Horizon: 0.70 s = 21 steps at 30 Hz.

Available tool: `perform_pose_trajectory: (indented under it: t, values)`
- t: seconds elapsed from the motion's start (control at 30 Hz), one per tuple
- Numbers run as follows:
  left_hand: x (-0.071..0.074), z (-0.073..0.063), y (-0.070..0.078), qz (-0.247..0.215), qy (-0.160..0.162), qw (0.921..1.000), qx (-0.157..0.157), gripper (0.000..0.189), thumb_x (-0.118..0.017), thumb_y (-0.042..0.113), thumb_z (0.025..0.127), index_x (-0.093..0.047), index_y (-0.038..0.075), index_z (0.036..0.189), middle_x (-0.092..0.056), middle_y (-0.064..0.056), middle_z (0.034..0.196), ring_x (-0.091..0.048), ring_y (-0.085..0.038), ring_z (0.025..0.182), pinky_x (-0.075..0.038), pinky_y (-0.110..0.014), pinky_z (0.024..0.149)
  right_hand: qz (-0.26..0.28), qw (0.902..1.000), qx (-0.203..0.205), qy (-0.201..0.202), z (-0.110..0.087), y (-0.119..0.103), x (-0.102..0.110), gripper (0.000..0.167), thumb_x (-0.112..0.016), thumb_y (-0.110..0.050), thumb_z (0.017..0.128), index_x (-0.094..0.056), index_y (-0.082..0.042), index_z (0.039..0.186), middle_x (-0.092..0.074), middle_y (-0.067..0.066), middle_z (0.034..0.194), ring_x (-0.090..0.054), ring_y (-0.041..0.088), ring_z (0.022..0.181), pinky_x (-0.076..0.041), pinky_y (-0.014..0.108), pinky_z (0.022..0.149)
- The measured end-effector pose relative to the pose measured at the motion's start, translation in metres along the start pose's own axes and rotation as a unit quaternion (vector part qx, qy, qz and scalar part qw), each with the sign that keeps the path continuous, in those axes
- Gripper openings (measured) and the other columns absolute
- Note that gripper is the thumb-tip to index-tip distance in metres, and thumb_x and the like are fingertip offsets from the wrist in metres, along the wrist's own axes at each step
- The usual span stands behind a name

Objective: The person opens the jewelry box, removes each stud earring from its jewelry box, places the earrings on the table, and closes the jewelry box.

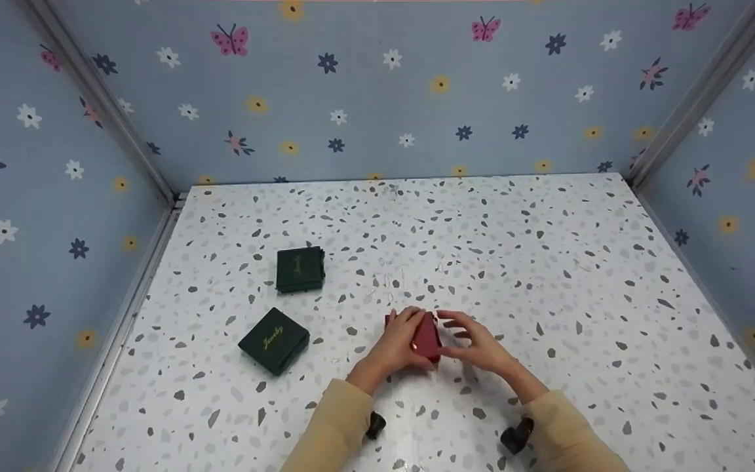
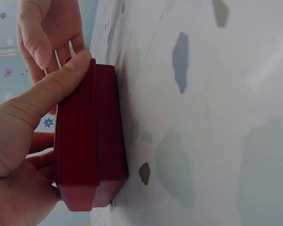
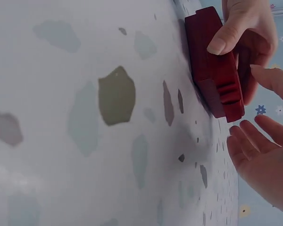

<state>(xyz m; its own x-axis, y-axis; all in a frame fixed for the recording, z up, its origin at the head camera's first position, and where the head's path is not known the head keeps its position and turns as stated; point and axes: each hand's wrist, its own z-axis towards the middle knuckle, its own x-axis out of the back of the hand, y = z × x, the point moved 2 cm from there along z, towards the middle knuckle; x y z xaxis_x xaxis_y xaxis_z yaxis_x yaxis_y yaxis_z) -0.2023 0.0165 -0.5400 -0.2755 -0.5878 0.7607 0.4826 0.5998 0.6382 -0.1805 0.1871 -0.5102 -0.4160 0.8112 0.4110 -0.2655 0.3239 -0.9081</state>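
Note:
A small red box [image 1: 426,339] with its lid down sits on the speckled table. My left hand [image 1: 395,343] grips it from the left, fingers over the far side and thumb along the near side. In the left wrist view the thumb presses on the side of the red box [image 2: 78,136], near the lid's seam. My right hand [image 1: 480,345] is at the box's right end, its fingers spread and loosely bent. A gap shows between those fingers and the red box [image 3: 210,61] in the right wrist view. The left palm hides part of the lid.
Two dark green boxes stand to the left: one [image 1: 300,269] farther back, the other [image 1: 274,341] nearer and turned at an angle, with gold lettering. Flower-patterned blue panels [image 1: 377,98] enclose the table [image 1: 548,262] at the back and both sides.

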Motion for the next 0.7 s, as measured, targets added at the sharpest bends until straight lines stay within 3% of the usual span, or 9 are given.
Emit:
perform_pose_trajectory:
  t: [0.1, 0.23, 0.37, 0.57, 0.7]
  values:
    - [0.003, -0.003, 0.0, -0.03, 0.005, 0.9995, 0.005, 0.095, -0.082, 0.034, 0.055, -0.039, -0.005, 0.129, -0.04, -0.013, 0.127, -0.037, -0.024, 0.118, -0.016, -0.045, 0.103, -0.034, 0.9989, 0.029, 0.017, 0.0, -0.009, -0.001, 0.055, -0.065, 0.003, 0.076, -0.04, 0.011, 0.124, -0.042, 0.03, 0.123, -0.042, 0.046, 0.108, -0.036, 0.056, 0.084]
    - [0.009, -0.006, 0.0, -0.057, 0.019, 0.9982, 0.002, 0.089, -0.078, 0.038, 0.061, -0.039, -0.003, 0.131, -0.038, -0.011, 0.129, -0.037, -0.023, 0.116, -0.028, -0.038, 0.098, -0.058, 0.996, 0.062, 0.029, 0.002, -0.02, -0.002, 0.051, -0.065, 0.005, 0.075, -0.043, 0.011, 0.121, -0.046, 0.029, 0.118, -0.043, 0.044, 0.106, -0.038, 0.056, 0.081]
    - [0.016, -0.01, 0.0, -0.041, 0.033, 0.9986, -0.008, 0.077, -0.072, 0.036, 0.071, -0.04, 0.0, 0.131, -0.039, -0.011, 0.128, -0.038, -0.023, 0.115, -0.035, -0.034, 0.093, -0.072, 0.9929, 0.089, 0.035, 0.004, -0.023, -0.007, 0.047, -0.065, 0.004, 0.076, -0.047, 0.009, 0.119, -0.05, 0.026, 0.115, -0.046, 0.04, 0.106, -0.037, 0.057, 0.08]
    - [0.03, -0.02, -0.004, -0.015, 0.043, 0.999, 0.003, 0.064, -0.069, 0.025, 0.077, -0.041, -0.001, 0.129, -0.04, -0.013, 0.127, -0.039, -0.024, 0.116, -0.034, -0.036, 0.094, -0.11, 0.9835, 0.135, 0.047, 0.01, -0.001, -0.021, 0.047, -0.067, -0.001, 0.076, -0.05, 0.002, 0.12, -0.053, 0.015, 0.117, -0.048, 0.029, 0.109, -0.037, 0.043, 0.09]
    - [0.037, -0.027, -0.009, -0.009, 0.052, 0.9985, 0.012, 0.063, -0.069, 0.023, 0.077, -0.042, -0.002, 0.128, -0.041, -0.013, 0.126, -0.039, -0.025, 0.117, -0.033, -0.036, 0.095, -0.155, 0.9784, 0.133, 0.03, 0.012, 0.01, -0.028, 0.051, -0.068, -0.012, 0.078, -0.048, -0.005, 0.124, -0.05, 0.006, 0.122, -0.045, 0.02, 0.113, -0.037, 0.037, 0.092]
